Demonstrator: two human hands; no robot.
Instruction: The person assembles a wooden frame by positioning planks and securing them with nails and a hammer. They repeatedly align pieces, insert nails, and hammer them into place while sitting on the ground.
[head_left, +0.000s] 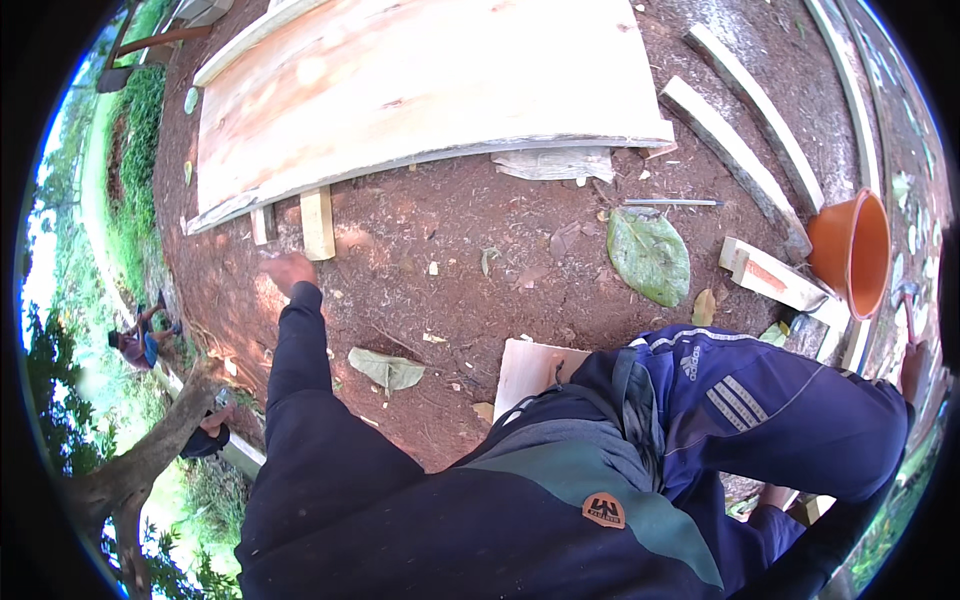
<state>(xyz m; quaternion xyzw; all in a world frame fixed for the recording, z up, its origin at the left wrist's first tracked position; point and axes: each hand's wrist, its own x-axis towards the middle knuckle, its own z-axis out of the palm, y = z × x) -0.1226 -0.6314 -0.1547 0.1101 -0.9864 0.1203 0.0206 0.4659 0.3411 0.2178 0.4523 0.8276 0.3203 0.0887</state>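
Observation:
My left hand [290, 270] reaches out low over the soil, close to the near end of a short wooden block [318, 226]. Glare washes out its fingers, and I cannot make out any object in them. That block juts from beneath a large pale wooden panel [420, 75], with a smaller wood piece [263, 225] beside it. At the far right edge my right hand [914, 372] is closed round the handle of a hammer [908, 298], its head upward. Right of centre, a pen [672, 202] lies just above a big green leaf [648, 258].
An orange bucket [850, 255] stands at the right, near a wood offcut [775, 275] and long timber strips [740, 150]. A flat board [535, 375] lies by my lap. Beyond a tree trunk [150, 455], a person [140, 345] sits at the left.

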